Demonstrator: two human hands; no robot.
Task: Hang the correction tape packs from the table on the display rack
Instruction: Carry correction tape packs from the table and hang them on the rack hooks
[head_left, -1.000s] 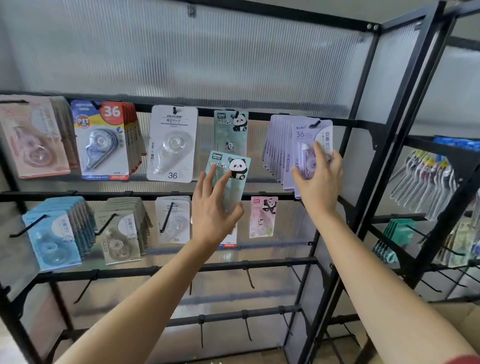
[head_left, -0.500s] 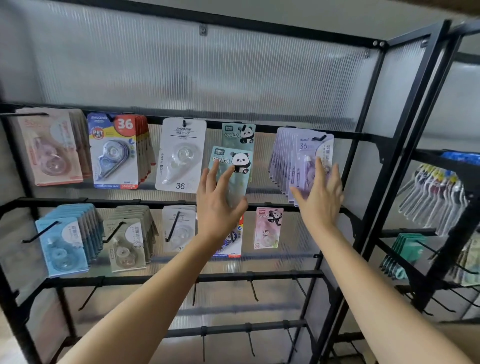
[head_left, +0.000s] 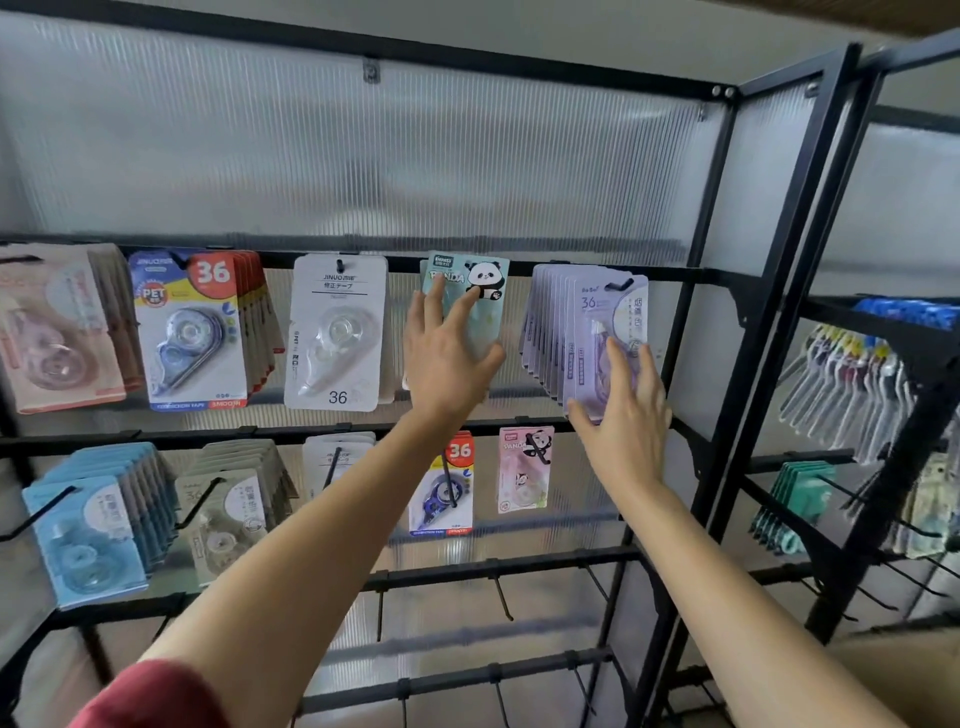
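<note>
I have both arms raised to the display rack (head_left: 774, 291), and both palms face its ribbed back panel. My left hand (head_left: 447, 358) lies on the teal panda pack (head_left: 491, 317), which hangs at the top rail a little right of the middle. The fingers are straight and fanned out flat over the pack's front and the thumb is stretched toward its lower right edge, so nothing is pinched. I cannot tell from this view whether the pack's hole sits fully on its peg. My right hand (head_left: 623, 415) is at the right end of the same rail, with spread fingers resting against the front card of the purple pack stack (head_left: 608, 312). Its thumb reaches under the lower left corner of that card, and again it is a flat touch, not a grasp. Left of the panda pack on the top rail hang a white pack marked 36 (head_left: 337, 332), a row of blue-and-red packs (head_left: 192, 332) and some pink packs (head_left: 52, 332) at the left edge. On the middle rail I see light blue packs (head_left: 88, 535), beige packs (head_left: 228, 509), a blue-and-red pack (head_left: 447, 488) just beside my left forearm and a pink panda pack (head_left: 524, 467) between my arms. The lower rails carry bare pegs. A second rack stands to the right with pens (head_left: 852, 384) and green packs (head_left: 795, 499). A red sleeve (head_left: 150, 696) shows at the bottom left.
</note>
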